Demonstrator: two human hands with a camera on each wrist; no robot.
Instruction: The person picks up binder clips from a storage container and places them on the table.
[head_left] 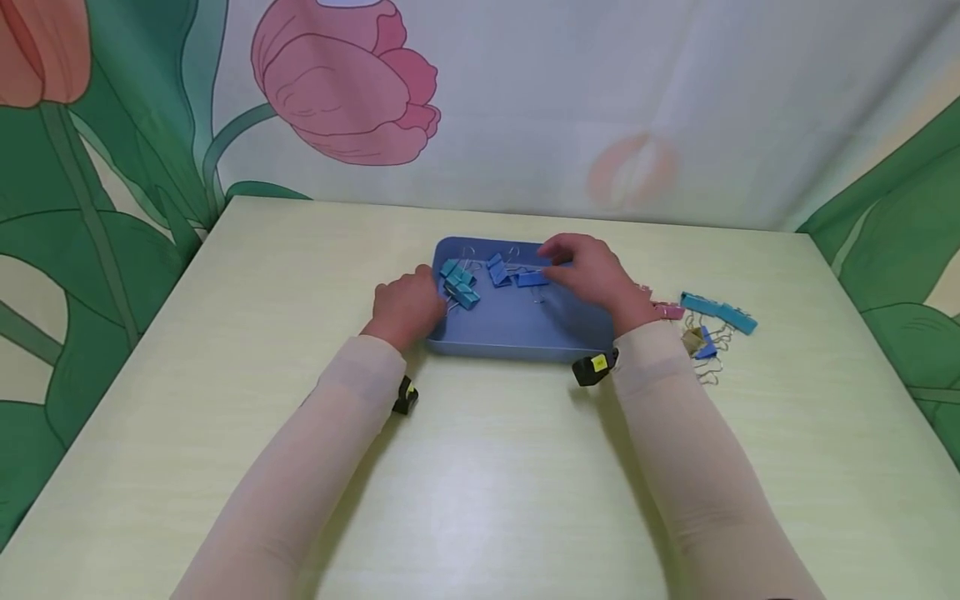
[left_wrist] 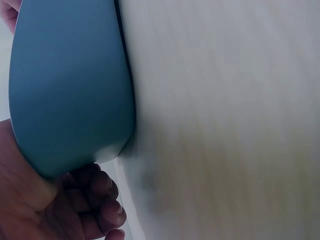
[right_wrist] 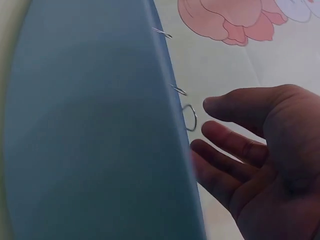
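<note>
A shallow blue tray (head_left: pixel 517 350) stands on the table, with teal binder clips (head_left: pixel 461 285) at its left end and blue binder clips (head_left: pixel 532 278) near the middle. My left hand (head_left: pixel 408 307) grips the tray's left end. In the left wrist view its fingers (left_wrist: pixel 111 212) curl by the outer wall at the corner, and the thumb side lies at the rim. Over the right part of the tray hovers my right hand (head_left: pixel 592 271), holding nothing. Its thumb and fingers are apart in the right wrist view, near wire clip handles (right_wrist: pixel 190 118) showing above the rim.
Right of the tray lie more binder clips: pink (head_left: pixel 669 311), teal (head_left: pixel 718 312), a blue one (head_left: pixel 706 345) and a gold one (head_left: pixel 693 340). A flower-printed curtain (head_left: pixel 517 108) hangs behind the pale table (head_left: pixel 495 467).
</note>
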